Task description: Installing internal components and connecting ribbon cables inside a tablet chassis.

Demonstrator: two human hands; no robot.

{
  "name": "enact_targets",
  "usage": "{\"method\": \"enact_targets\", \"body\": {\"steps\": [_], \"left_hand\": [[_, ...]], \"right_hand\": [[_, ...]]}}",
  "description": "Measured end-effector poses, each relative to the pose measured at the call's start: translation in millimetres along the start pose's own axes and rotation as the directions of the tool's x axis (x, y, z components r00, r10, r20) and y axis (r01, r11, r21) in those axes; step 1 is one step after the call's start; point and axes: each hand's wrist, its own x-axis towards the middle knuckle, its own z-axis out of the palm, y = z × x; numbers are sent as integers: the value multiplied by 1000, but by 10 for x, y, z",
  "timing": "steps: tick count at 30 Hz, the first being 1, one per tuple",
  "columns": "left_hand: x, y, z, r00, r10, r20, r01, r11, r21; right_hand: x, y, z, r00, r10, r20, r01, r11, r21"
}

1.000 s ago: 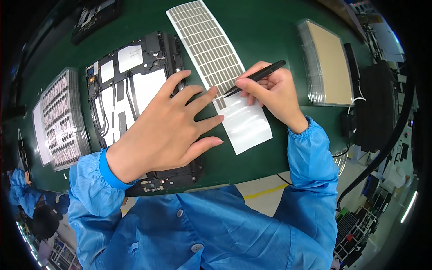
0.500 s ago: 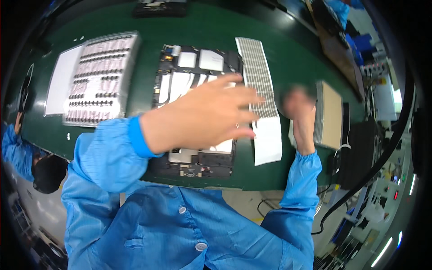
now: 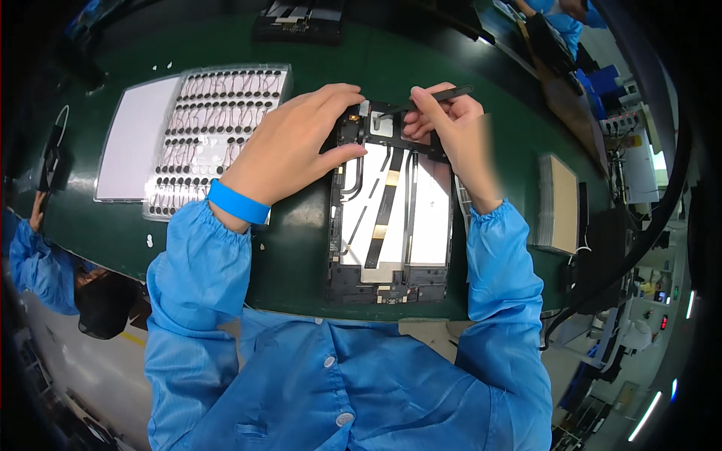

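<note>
An opened tablet-like device (image 3: 432,225) lies before me, with silver-white panels and black strips inside a black frame. My right hand (image 3: 455,131) pinches dark tweezers (image 3: 453,92) over its upper end. Their tips point down at a small pale square panel (image 3: 381,125) near the top. My left hand (image 3: 301,139) rests at the device's upper left corner, fingers stretched out and thumb apart along the left side. Whether the tweezers grip anything is too small to tell. Most of a white label sheet (image 3: 463,203) is hidden behind my right hand and forearm.
At left, a clear tray (image 3: 159,180) holds rows of small black round parts with thin wires, beside a white sheet (image 3: 135,143). A stack of tan boards (image 3: 558,203) stands at right. Another dark device (image 3: 298,21) lies at the far edge. Co-workers sit at both sides.
My left hand has drawn back from across the device to its upper left corner. My right hand has come from beside the label sheet to the device's top, now with tweezers. The view has shifted.
</note>
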Motion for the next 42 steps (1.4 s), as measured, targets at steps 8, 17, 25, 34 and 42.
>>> {"method": "enact_targets", "body": {"steps": [8, 17, 25, 34, 42], "left_hand": [[-7, -46, -71, 999, 19, 29, -18, 1000, -25], [29, 134, -60, 987, 100, 123, -109, 992, 69], [127, 265, -70, 952, 232, 201, -290, 894, 341], [338, 1278, 765, 729, 431, 532, -474, 878, -61], [386, 1355, 822, 708, 393, 586, -432, 898, -81]], "right_hand": [[49, -35, 126, 997, 71, -15, -72, 993, -98], [-44, -26, 87, 996, -66, -56, 67, 998, 19], [-565, -80, -1022, 958, -269, -98, 251, 954, -162], [-1390, 533, -1314, 982, 172, -82, -168, 984, 54], [-1417, 548, -1297, 988, 139, -68, -135, 989, 59]]}}
